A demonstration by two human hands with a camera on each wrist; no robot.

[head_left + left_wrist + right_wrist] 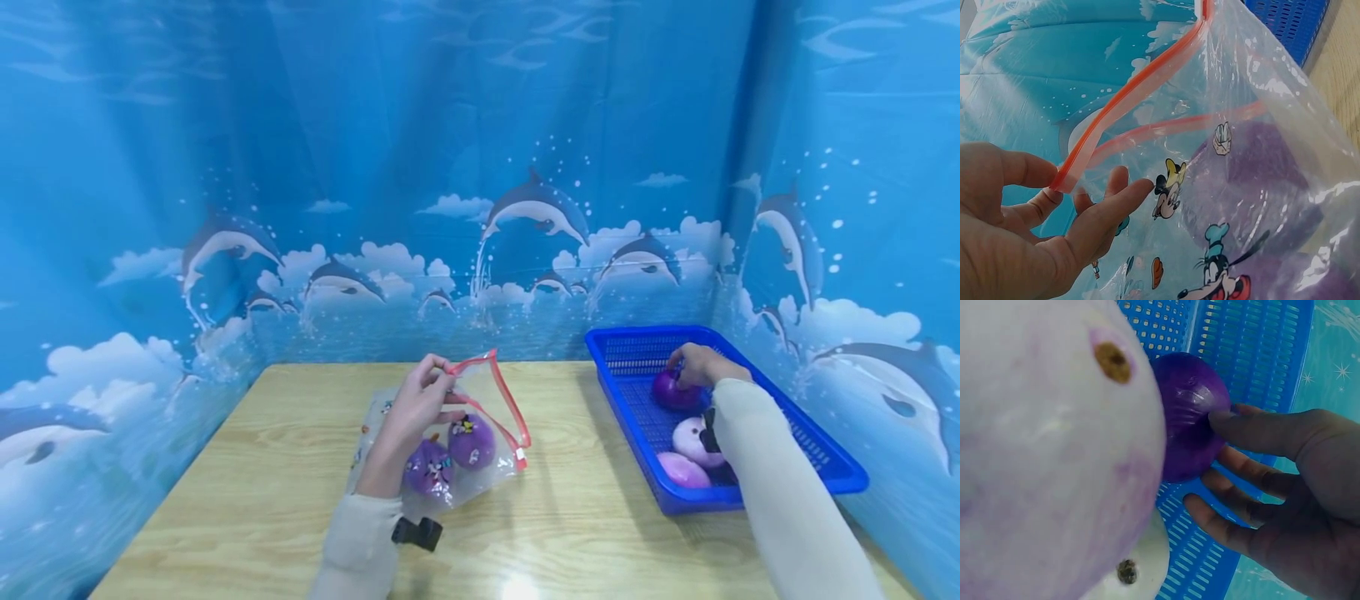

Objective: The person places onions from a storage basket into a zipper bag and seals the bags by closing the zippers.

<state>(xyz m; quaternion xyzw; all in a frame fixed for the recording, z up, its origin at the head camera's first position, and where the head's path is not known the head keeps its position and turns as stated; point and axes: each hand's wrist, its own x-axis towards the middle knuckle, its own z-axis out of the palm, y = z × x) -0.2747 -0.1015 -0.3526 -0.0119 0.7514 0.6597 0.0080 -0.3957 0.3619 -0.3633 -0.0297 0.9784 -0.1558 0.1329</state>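
My left hand [420, 400] pinches the red zip edge [1063, 178] of a clear plastic bag [487, 483] printed with cartoon figures, its mouth spread wide. Inside lie two round purple things [472, 442], seen through the film. Over on the right, my right hand [701, 367] reaches into a blue plastic basket [622, 417]. Its thumb and fingers grip a glossy dark purple round vegetable [1188, 419], onion-like in shape. Nearer me in the basket are a whitish-purple round one [1060, 450] with a brown stem scar and a pinkish-purple one [684, 471].
Bag and basket stand apart on a light wood table [247, 475]. A blue curtain [420, 167] with dolphins hangs behind the table and along both sides. Black straps with small black devices [417, 533] sit on the wrists.
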